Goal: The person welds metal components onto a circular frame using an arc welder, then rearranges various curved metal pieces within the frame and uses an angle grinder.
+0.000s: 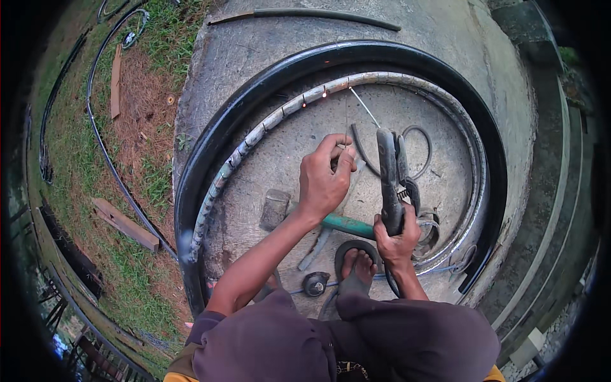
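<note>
In the head view, the right hand is grasping a dark welding electrode holder by its lower end, fingers wrapping around it. The holder is pointing upward, its jaws clenching a pale welding electrode that is slanting up and left. The electrode's tip is reaching the inner edge of a curved, scuffed metal pipe; whether it is touching, I cannot tell. The left hand is pinching a thin wire between thumb and fingers, and the wire is running up towards the same pipe.

This pipe is lying on a concrete slab, curving around inside a thicker black curved pipe. Left of the electrode tip, small orange spots are glowing along the scuffed pipe. Dark slits are marking its inner side. Below the hands, a green-handled hammer is lying on the slab, the left forearm crossing over it. A sandalled foot is resting below the hammer's handle.
</note>
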The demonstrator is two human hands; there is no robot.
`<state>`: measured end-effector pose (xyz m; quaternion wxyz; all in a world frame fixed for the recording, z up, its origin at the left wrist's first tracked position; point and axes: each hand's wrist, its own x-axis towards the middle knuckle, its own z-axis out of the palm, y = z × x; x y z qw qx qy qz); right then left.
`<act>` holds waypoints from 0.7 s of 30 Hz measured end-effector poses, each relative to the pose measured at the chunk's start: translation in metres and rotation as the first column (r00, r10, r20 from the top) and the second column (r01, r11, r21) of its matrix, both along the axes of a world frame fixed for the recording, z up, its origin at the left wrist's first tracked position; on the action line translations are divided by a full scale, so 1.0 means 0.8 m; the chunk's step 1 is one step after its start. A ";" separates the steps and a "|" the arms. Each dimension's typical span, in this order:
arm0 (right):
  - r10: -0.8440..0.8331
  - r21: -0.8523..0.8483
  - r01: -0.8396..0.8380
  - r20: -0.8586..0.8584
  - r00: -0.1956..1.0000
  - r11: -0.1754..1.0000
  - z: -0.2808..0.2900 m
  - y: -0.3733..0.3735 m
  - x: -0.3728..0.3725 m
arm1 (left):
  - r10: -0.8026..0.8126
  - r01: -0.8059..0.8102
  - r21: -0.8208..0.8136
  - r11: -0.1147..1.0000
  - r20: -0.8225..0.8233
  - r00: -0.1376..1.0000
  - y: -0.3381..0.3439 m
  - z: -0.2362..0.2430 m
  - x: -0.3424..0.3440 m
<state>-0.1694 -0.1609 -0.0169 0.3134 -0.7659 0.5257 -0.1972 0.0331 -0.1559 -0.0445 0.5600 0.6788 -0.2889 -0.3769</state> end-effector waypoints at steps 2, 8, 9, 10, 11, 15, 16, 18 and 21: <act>0.015 -0.015 -0.015 -0.004 1.000 1.000 0.001 0.000 0.001 | 0.003 -0.003 0.001 1.000 -0.023 1.000 -0.006 -0.001 0.002; -0.003 -0.006 0.002 -0.027 1.000 1.000 0.002 -0.004 0.005 | -0.010 0.010 0.030 1.000 -0.002 1.000 -0.019 0.007 0.007; -0.004 -0.010 0.004 -0.030 1.000 1.000 0.002 -0.005 0.004 | -0.012 0.012 0.032 0.999 -0.007 1.000 -0.020 0.006 0.007; -0.002 -0.015 0.002 -0.028 1.000 1.000 0.002 -0.006 0.003 | -0.014 0.014 0.033 0.999 -0.012 1.000 -0.021 0.006 0.007; 0.003 -0.016 -0.003 -0.023 1.000 1.000 0.001 -0.006 0.003 | -0.013 0.013 0.039 0.999 -0.012 1.000 -0.021 0.005 0.008; 0.009 -0.010 -0.009 -0.010 1.000 1.000 -0.001 -0.007 0.004 | -0.020 0.021 0.045 0.999 -0.015 1.000 -0.021 0.004 0.009; 0.005 0.003 -0.005 -0.017 1.000 1.000 -0.001 -0.007 0.005 | -0.015 0.016 0.043 0.999 -0.019 1.000 -0.020 0.003 0.009; 0.001 0.016 0.000 -0.024 1.000 1.000 -0.002 -0.008 0.006 | -0.009 0.010 0.040 0.999 -0.019 1.000 -0.021 0.001 0.010; 0.009 -0.058 -0.009 0.000 1.000 0.998 -0.002 -0.009 0.007 | -0.009 0.010 0.038 0.999 -0.025 1.000 -0.022 0.002 0.008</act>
